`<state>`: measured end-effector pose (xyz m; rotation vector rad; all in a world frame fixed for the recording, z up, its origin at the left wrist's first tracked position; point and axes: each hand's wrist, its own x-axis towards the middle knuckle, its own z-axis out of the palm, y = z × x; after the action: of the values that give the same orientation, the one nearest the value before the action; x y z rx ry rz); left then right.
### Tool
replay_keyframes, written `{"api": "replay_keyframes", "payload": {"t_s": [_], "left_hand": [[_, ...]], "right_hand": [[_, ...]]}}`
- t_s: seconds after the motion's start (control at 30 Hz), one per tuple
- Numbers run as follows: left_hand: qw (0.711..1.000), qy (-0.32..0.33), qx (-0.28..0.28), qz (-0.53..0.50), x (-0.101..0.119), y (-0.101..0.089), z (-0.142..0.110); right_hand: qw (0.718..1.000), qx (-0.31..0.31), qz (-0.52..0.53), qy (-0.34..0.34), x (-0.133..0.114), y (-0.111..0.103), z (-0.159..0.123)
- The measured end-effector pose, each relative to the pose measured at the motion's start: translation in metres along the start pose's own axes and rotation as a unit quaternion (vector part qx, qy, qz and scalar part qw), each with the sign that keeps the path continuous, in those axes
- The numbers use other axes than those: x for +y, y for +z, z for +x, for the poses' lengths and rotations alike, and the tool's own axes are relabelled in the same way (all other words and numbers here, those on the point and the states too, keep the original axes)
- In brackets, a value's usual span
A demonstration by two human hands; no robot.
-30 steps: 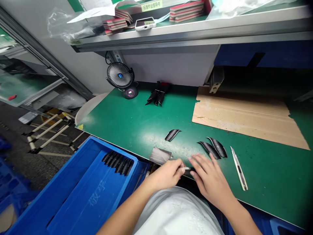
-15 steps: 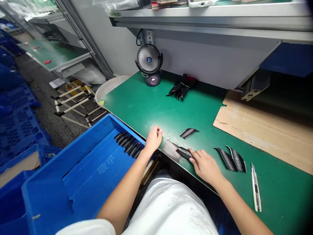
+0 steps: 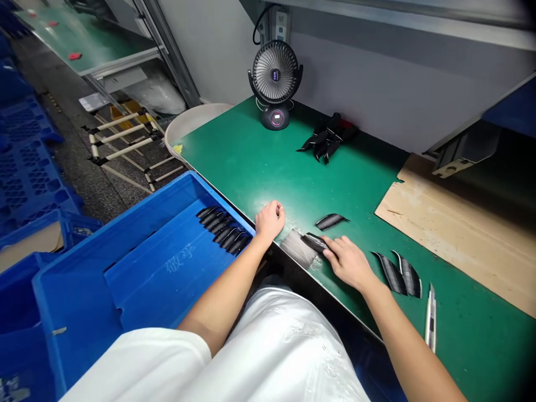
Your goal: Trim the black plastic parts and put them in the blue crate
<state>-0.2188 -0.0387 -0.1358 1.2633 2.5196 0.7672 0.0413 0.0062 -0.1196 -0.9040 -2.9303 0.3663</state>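
At the near edge of the green table [image 3: 234,162], my right hand [image 3: 349,261] grips a curved, glossy black piece [image 3: 315,242] by its right end. The piece's other end lies over a worn grey sheet that looks like sandpaper [image 3: 298,249]. Left of the sheet, my left hand [image 3: 270,220] rests on the table edge with fingers curled in; I see nothing between them. Behind the sheet lies a single curved piece [image 3: 331,221]. Two more pieces [image 3: 397,273] sit right of my right hand. Beyond them is a utility knife [image 3: 431,319], partly covered by my forearm.
A blue bin [image 3: 84,276] at the left holds a row of black pieces [image 3: 224,230]. Toward the back stand a small fan [image 3: 275,78] and a pile of black pieces [image 3: 329,137]. Cardboard [image 3: 456,229] covers the right rear, below a metal shelf [image 3: 419,17].
The view has tilted down and shifted a little. My right hand still grips the black piece, now tilted differently at the sheet's upper right edge. My left hand's fingers have curled in more.
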Motion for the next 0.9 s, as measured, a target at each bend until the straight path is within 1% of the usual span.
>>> {"api": "replay_keyframes", "payload": {"t_s": [0.1, 0.27, 0.57, 0.7, 0.9], "left_hand": [[1.000, 0.010, 0.006, 0.005, -0.001, 0.003, 0.000], [1.000, 0.016, 0.016, 0.004, 0.001, 0.002, -0.002], [1.000, 0.003, 0.021, -0.011, 0.000, -0.002, -0.003], [1.000, -0.003, 0.015, -0.017, -0.001, 0.000, -0.003], [0.999, -0.010, 0.022, -0.038, -0.004, 0.002, -0.002]], "right_hand": [[1.000, 0.003, 0.005, 0.006, -0.002, 0.003, -0.002], [1.000, 0.026, 0.001, 0.006, -0.014, 0.008, 0.014], [0.999, 0.025, 0.013, -0.015, -0.015, 0.002, 0.020], [1.000, 0.020, 0.017, -0.004, -0.016, 0.000, 0.019], [1.000, 0.024, 0.016, -0.003, -0.022, 0.000, 0.020]]}}
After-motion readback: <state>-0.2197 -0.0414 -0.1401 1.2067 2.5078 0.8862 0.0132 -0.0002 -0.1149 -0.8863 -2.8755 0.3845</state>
